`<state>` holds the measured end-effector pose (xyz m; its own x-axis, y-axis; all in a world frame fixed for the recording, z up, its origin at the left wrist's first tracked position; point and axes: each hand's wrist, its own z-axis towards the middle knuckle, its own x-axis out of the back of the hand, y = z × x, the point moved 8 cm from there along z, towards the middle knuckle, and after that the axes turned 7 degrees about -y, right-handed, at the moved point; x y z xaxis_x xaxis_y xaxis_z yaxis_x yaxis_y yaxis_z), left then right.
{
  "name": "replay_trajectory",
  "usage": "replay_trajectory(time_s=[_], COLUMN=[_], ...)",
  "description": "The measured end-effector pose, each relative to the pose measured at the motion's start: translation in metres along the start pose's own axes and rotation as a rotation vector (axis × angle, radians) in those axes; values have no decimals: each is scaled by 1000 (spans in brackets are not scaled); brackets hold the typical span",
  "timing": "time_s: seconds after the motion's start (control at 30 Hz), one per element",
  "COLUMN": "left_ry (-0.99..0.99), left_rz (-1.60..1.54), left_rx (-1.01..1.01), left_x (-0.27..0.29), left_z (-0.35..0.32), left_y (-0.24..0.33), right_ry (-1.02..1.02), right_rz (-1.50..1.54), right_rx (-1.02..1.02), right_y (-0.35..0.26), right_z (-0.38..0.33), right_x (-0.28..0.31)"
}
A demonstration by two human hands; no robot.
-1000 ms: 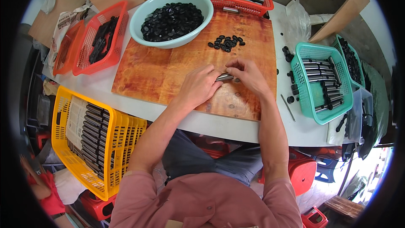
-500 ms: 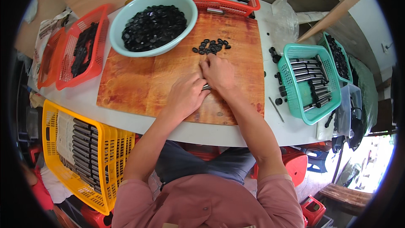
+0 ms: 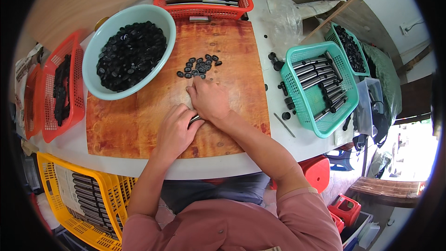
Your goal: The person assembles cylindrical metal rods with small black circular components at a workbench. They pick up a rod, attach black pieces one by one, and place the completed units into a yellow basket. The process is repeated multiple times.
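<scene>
My left hand (image 3: 176, 128) is closed around a short silver metal tube (image 3: 195, 119) low over the wooden board (image 3: 134, 135). Only a small piece of the tube shows between my two hands. Just beyond it, my right hand (image 3: 210, 98) lies back upward with its fingers curled under. Whatever those fingers hold is hidden. Their tips reach the near edge of a loose cluster of small black oval caps (image 3: 201, 66) on the board. A pale green basin (image 3: 88, 72) heaped with similar black pieces stands at the board's left.
A red basket (image 3: 251, 2) of metal tubes stands at the back, another red basket (image 3: 76, 107) at left. Right of the board are a green basket (image 3: 304, 116) of tubes, a thin metal rod (image 3: 284, 125) and loose black parts. A yellow crate (image 3: 44, 169) with tubes sits lower left.
The whole view has shifted, so the board and baskets appear farther left and mostly lower. My hands keep nearly the same place beside the black caps, the left still on the tube.
</scene>
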<state>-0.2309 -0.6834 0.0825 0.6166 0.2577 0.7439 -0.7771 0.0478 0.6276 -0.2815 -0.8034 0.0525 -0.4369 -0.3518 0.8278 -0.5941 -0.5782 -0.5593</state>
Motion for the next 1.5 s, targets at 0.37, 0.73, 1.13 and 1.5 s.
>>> replay_trajectory(time_s=[0.37, 0.73, 1.13, 1.5], left_ry=[43, 37, 27, 45], left_rz=[96, -45, 22, 29], left_rx=[-18, 83, 40, 76], left_x=[0, 3, -8, 6], left_z=[-6, -3, -7, -8], left_y=[13, -2, 9, 0], right_ry=[54, 27, 129, 259], right_rz=[86, 83, 13, 771], right_rx=[9, -6, 47, -139], right_y=[6, 2, 6, 49], right_z=[-6, -3, -12, -1], right_x=[-2, 8, 5, -4])
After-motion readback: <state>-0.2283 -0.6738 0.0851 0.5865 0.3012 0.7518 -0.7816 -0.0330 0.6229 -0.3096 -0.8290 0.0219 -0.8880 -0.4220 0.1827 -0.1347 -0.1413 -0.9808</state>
